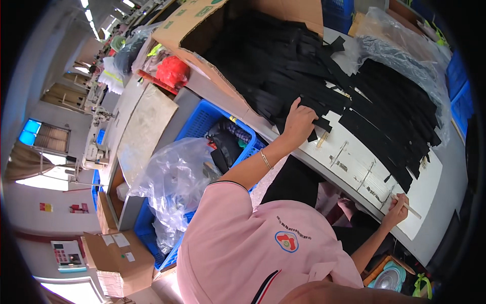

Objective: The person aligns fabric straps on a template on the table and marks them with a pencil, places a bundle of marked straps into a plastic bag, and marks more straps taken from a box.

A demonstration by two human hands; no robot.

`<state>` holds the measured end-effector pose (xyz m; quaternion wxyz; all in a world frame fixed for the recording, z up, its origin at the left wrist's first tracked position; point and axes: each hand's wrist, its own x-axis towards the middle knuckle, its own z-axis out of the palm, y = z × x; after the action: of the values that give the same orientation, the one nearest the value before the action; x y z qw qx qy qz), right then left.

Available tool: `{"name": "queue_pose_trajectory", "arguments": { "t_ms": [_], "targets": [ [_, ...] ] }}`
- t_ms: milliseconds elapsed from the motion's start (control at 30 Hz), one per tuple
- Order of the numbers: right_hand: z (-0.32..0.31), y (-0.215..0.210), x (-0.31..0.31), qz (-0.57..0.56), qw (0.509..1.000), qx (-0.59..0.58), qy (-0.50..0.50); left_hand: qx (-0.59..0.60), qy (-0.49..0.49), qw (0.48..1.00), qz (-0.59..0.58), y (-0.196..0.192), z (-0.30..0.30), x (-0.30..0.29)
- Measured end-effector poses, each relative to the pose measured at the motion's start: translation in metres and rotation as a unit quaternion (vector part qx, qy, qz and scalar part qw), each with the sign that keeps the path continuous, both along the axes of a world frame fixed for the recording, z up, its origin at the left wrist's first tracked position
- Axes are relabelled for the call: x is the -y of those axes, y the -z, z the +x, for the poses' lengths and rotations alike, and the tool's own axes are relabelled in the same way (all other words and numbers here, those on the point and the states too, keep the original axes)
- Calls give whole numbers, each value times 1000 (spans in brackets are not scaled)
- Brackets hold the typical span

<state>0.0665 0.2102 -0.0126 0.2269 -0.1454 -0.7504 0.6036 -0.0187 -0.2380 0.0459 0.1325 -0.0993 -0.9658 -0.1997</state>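
Observation:
My left hand [300, 121] is at the near edge of a heap of black fabric strips [273, 66]. Its fingers are closed on a black strip [322, 124], whose end sticks out beside them. Over at the table's right front edge, my right hand [396, 210] grips a thin pale stick [414, 212] that looks like a marker or small tool; its exact kind is unclear. Between and beyond the hands, more black strips [390, 116] lie side by side in a layer on a white board [349, 157] with dark marks along its near side.
A large cardboard box [202, 30] lies open behind the heap. Clear plastic film [405, 40] covers the far right. Below the table's left side stands a blue crate [195, 119] beside a plastic bag [169, 177]. A red bag [173, 71] sits farther left.

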Motion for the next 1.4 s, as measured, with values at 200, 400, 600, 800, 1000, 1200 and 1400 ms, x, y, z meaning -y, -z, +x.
{"name": "queue_pose_trajectory", "arguments": {
  "t_ms": [200,400,600,800,1000,1200,1400],
  "targets": [
    [0,5,-5,21,1000,14,6,102,27,993,48,-3,-6,-3],
    [4,0,-9,9,1000,5,6,47,67,996,30,-9,7,-39],
    [2,-8,6,63,997,11,53,-9,197,979,54,27,38,-148],
    [22,-41,56,161,986,-22,-36,10,231,969,85,18,55,-173],
    [46,-33,106,496,865,-59,-38,45,204,977,43,19,59,-152],
    [55,-12,77,505,863,-19,-1,58,188,981,5,31,79,-139],
    [65,0,33,544,837,17,54,50,178,983,-12,31,81,-138]
  ]
}}
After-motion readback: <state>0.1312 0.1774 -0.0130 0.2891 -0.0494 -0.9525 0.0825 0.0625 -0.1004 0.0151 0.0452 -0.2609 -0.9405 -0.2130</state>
